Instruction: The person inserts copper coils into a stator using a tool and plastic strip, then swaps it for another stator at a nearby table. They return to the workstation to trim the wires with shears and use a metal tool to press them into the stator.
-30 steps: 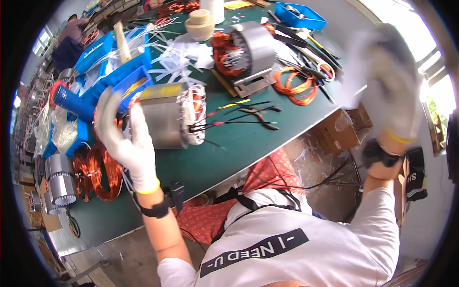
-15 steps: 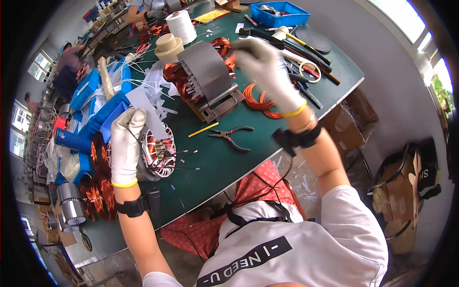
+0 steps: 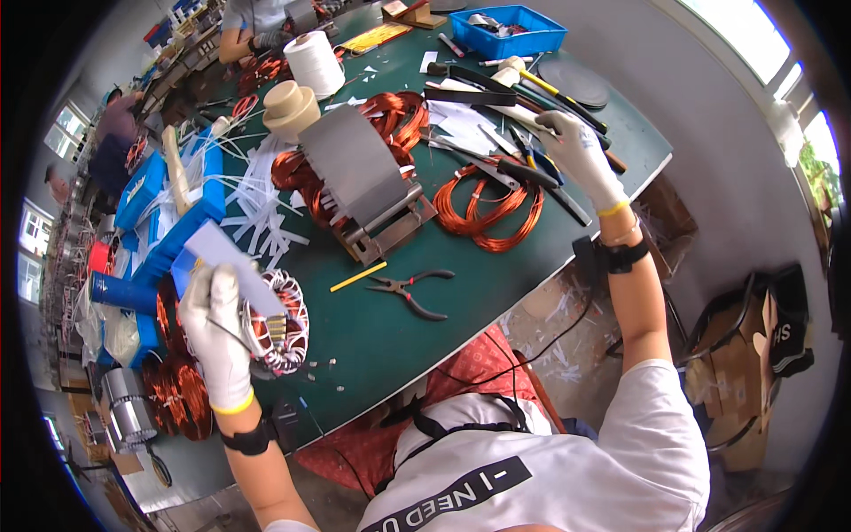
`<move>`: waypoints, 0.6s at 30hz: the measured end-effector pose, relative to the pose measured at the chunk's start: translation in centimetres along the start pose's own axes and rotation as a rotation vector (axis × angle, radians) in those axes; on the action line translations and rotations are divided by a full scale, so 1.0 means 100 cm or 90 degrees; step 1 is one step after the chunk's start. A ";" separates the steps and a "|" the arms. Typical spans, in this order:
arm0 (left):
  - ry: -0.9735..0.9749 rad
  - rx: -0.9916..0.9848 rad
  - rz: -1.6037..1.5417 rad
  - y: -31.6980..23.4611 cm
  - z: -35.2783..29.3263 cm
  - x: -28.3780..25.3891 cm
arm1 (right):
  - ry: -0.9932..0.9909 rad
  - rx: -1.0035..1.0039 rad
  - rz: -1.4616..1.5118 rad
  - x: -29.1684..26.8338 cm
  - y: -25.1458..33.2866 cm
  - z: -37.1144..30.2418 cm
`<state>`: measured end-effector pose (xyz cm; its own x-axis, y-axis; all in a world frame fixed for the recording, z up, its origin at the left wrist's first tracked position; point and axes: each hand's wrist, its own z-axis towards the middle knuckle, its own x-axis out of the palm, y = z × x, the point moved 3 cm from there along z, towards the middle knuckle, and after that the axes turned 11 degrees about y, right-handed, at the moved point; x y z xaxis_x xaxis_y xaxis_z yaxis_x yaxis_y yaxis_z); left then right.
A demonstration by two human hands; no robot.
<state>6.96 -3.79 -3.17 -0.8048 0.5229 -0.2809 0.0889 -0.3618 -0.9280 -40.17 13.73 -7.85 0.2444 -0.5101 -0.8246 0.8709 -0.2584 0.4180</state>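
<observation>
My left hand (image 3: pixel 213 324), in a white glove, is closed on a pale paper strip (image 3: pixel 235 270) that slants up and down past its fingers. Just right of it lies a wound stator (image 3: pixel 284 328) with white lacing and thin leads. My right hand (image 3: pixel 576 155), also gloved, reaches over the tools at the table's right side. Its fingers are pinched together by long, pale-handled tools (image 3: pixel 523 111); what they hold, if anything, is too small to tell. Between my hands stands a grey stator core (image 3: pixel 359 168) with copper windings (image 3: pixel 394 124) bulging from its ends.
Pliers (image 3: pixel 408 288) and a yellow stick (image 3: pixel 359 277) lie before the core. A copper coil (image 3: pixel 487 213) rests right of it. Blue bins (image 3: pixel 191 213) with white strips stand left, a thread spool (image 3: pixel 315 66) farther back. Another person (image 3: pixel 253 22) works across the table.
My right hand has swung right, from beside the core's windings to the tools, uncovering the copper coil. My left hand still holds the paper strip. The view has shifted slightly.
</observation>
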 end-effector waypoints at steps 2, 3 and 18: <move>0.014 0.021 -0.118 -0.012 -0.001 0.003 | 0.006 0.002 0.026 -0.004 -0.005 0.026; 0.010 0.000 -0.165 -0.015 0.000 0.008 | -0.059 0.047 0.007 -0.008 -0.021 0.039; 0.024 -0.001 -0.107 0.002 0.004 0.012 | 0.376 0.285 -0.044 0.016 -0.120 0.037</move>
<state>5.82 -3.57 -3.62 -0.7857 0.6047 -0.1303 -0.0446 -0.2655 -0.9631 -51.76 12.96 -12.78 0.4939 0.0121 -0.8694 0.6663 -0.6478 0.3694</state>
